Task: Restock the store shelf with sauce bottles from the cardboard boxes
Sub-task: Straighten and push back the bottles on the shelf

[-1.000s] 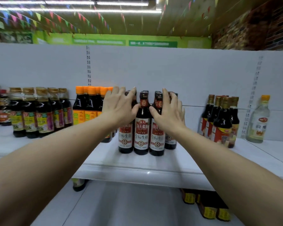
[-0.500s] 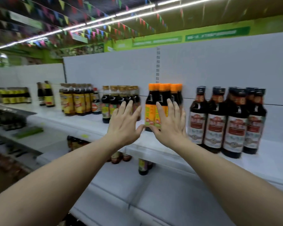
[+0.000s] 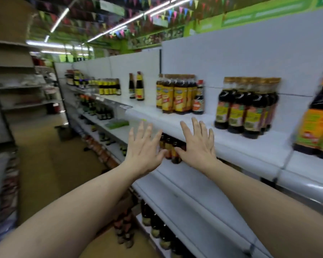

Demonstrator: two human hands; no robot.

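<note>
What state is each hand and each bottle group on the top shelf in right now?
Left hand: open, fingers spread, holding nothing.
Right hand: open, fingers spread, holding nothing.
Yellow-label bottles: upright, clustered on the top shelf.
Gold-cap bottles: upright, clustered.
Orange-cap bottle: upright, blurred at the frame edge.

Top shelf (image 3: 151, 113): a bare strip runs along its front edge, ahead of every bottle.
Left gap: open room between the two tall bottles (image 3: 137, 86) and the yellow-label bottles (image 3: 177, 95).
Middle gap: open back to the rear panel, between the red-cap bottle (image 3: 198, 98) and the gold-cap bottles (image 3: 246, 108).
Right gap: narrower, between the gold-cap bottles and the orange-cap bottle (image 3: 319, 118).
Lower shelf (image 3: 185, 183): bare in front; dark bottles (image 3: 171, 148) block the back, under the top shelf.
Floor (image 3: 41, 164): open aisle left of the shelving.
</note>
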